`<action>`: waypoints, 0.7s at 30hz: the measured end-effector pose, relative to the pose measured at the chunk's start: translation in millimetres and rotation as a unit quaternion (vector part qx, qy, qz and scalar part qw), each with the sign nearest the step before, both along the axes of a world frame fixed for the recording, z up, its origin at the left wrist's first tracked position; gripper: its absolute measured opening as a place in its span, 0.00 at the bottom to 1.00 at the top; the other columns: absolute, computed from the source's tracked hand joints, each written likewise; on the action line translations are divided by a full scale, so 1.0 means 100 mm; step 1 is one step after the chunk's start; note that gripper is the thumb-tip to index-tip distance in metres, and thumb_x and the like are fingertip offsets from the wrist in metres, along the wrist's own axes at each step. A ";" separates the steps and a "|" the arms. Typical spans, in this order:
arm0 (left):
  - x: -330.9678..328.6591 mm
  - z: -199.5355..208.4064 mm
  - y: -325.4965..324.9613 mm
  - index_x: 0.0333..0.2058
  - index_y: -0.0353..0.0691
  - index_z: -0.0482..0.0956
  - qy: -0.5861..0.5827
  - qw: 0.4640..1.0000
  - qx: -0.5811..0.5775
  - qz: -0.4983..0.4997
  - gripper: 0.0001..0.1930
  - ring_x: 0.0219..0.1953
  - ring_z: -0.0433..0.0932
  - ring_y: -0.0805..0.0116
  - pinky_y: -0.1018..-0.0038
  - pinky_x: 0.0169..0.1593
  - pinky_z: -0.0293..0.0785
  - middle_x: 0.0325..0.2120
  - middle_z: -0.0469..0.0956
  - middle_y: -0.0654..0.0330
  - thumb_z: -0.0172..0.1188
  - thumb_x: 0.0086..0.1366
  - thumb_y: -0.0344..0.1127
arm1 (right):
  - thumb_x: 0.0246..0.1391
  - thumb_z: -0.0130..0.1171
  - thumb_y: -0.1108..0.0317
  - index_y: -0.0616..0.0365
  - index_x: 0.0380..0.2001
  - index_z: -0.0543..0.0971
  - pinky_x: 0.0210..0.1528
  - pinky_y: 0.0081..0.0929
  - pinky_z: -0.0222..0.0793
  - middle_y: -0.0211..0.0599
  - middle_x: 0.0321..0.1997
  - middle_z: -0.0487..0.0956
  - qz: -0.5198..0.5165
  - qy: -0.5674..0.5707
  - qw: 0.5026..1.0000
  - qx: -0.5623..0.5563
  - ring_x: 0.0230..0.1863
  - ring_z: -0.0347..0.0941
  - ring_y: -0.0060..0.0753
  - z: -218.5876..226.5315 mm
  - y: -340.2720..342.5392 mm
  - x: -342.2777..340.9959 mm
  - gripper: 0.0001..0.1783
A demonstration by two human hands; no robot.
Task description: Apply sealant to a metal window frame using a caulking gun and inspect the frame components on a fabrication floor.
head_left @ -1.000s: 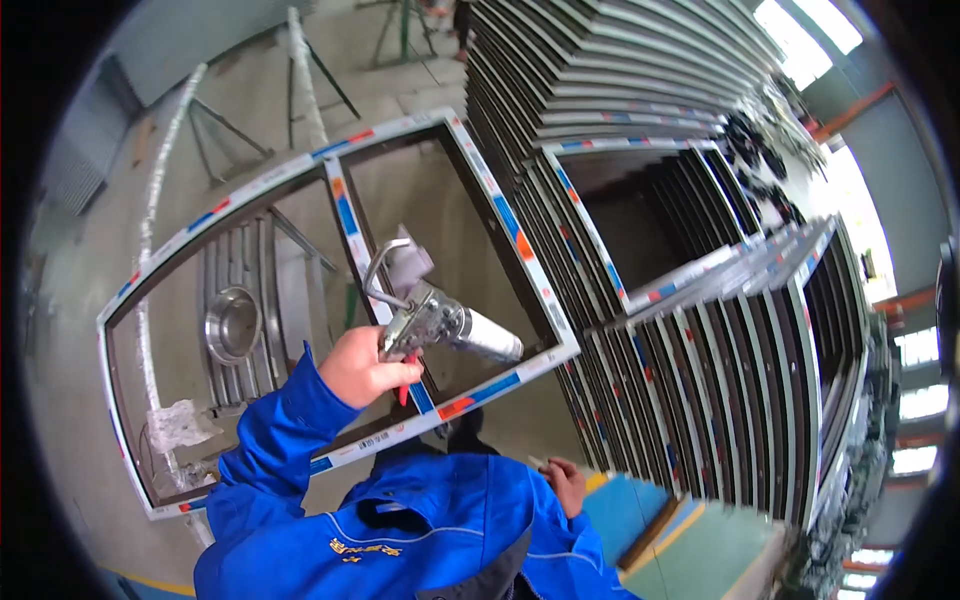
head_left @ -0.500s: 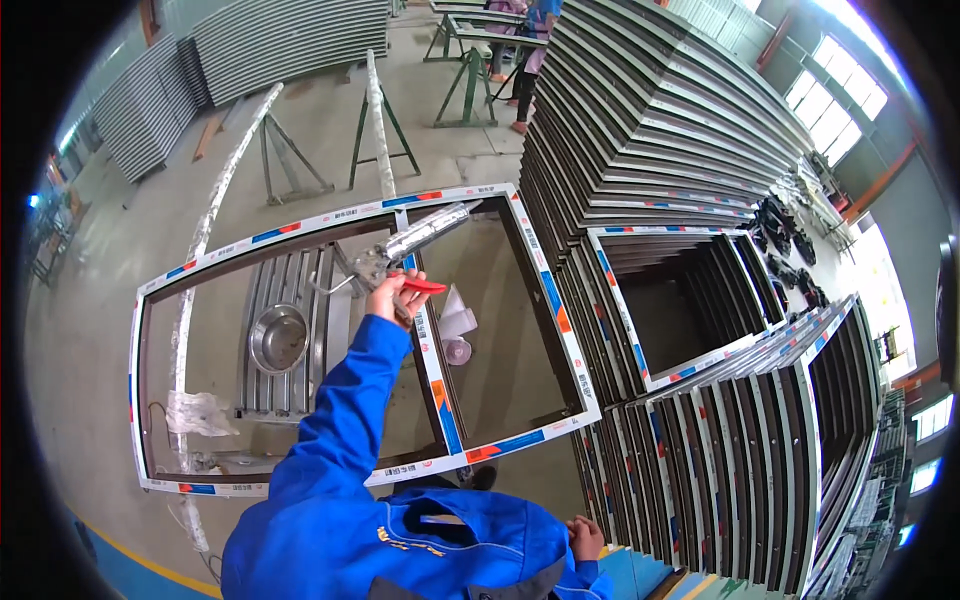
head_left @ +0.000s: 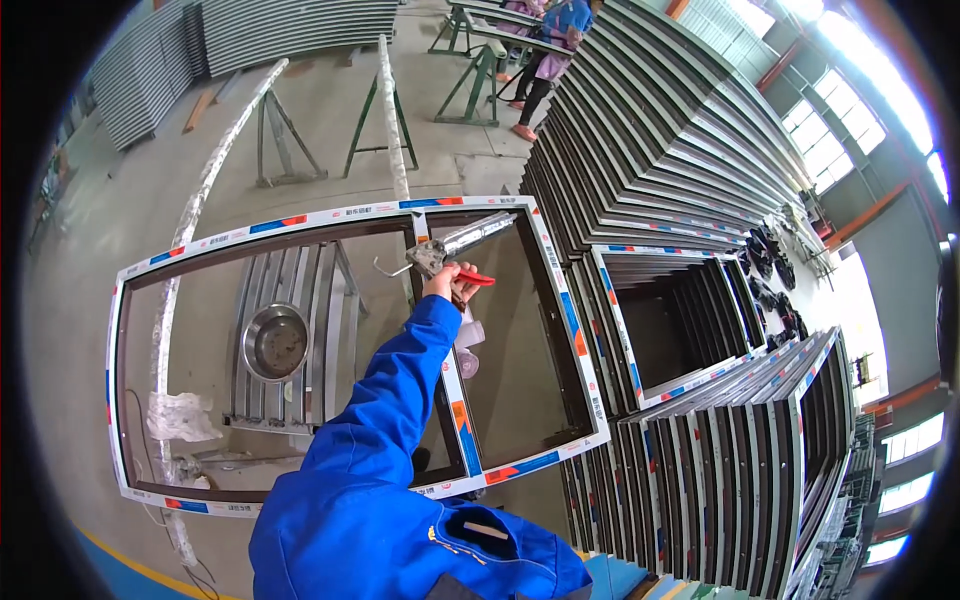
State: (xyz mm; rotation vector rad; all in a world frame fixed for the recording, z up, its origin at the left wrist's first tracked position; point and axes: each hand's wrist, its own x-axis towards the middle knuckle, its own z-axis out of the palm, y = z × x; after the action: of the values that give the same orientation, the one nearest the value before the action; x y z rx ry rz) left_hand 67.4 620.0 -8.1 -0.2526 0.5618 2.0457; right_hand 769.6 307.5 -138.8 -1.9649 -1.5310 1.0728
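Note:
My left hand [head_left: 447, 284] is closed around the handle of a caulking gun [head_left: 474, 236] with a silver barrel, a bent rod and a red lever. It holds the gun above the crossbar of a large rectangular frame [head_left: 522, 466], near the far side. White film with blue and orange patches covers the frame's face, and its inner sides are dark brown. My left sleeve hides part of the near side and crossbar. My right hand is out of view.
Two wrapped bars [head_left: 200, 205] on green trestles run under the frame. Below it, a metal bowl [head_left: 276, 342] rests on a slatted stand [head_left: 322, 330]. Stacked frames [head_left: 700, 470] crowd the right side. A person in blue [head_left: 566, 25] stands at the far trestles.
My left hand has carried the caulking gun to the right, over the crossbar and the right-hand opening. My right hand, seen earlier at the lower right, has left the view.

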 end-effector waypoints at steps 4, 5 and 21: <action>-0.10 -0.09 0.00 0.39 0.44 0.70 0.004 1.000 -0.001 0.007 0.06 0.46 0.78 0.57 0.54 0.47 0.79 0.38 0.78 0.57 0.52 0.62 0.31 | 0.62 0.49 0.55 0.57 0.48 0.78 0.59 0.30 0.62 0.38 0.50 0.78 -0.025 0.026 0.998 -0.060 0.53 0.71 0.35 -0.30 -0.12 0.17 0.20; -0.13 -0.12 -0.01 0.39 0.44 0.70 0.005 1.000 -0.001 0.007 0.06 0.46 0.78 0.57 0.54 0.47 0.79 0.38 0.78 0.57 0.52 0.62 0.31 | 0.62 0.49 0.55 0.57 0.49 0.77 0.59 0.30 0.62 0.38 0.51 0.78 0.008 0.035 0.999 -0.031 0.53 0.71 0.36 -0.29 -0.12 0.14 0.20; -0.11 -0.33 0.17 0.29 0.43 0.70 -0.037 0.999 0.003 0.026 0.09 0.24 0.75 0.58 0.52 0.36 0.76 0.22 0.74 0.59 0.55 0.64 0.40 | 0.62 0.48 0.50 0.52 0.57 0.71 0.61 0.33 0.59 0.44 0.56 0.73 0.126 0.019 0.990 -0.053 0.56 0.68 0.40 -0.05 -0.17 -0.32 0.25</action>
State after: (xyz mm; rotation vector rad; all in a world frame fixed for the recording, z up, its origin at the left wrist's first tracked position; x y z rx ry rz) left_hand 56.1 636.9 -41.0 -0.3406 0.5078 2.0789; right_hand 737.4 291.0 -143.4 -1.8407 -1.7706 1.3114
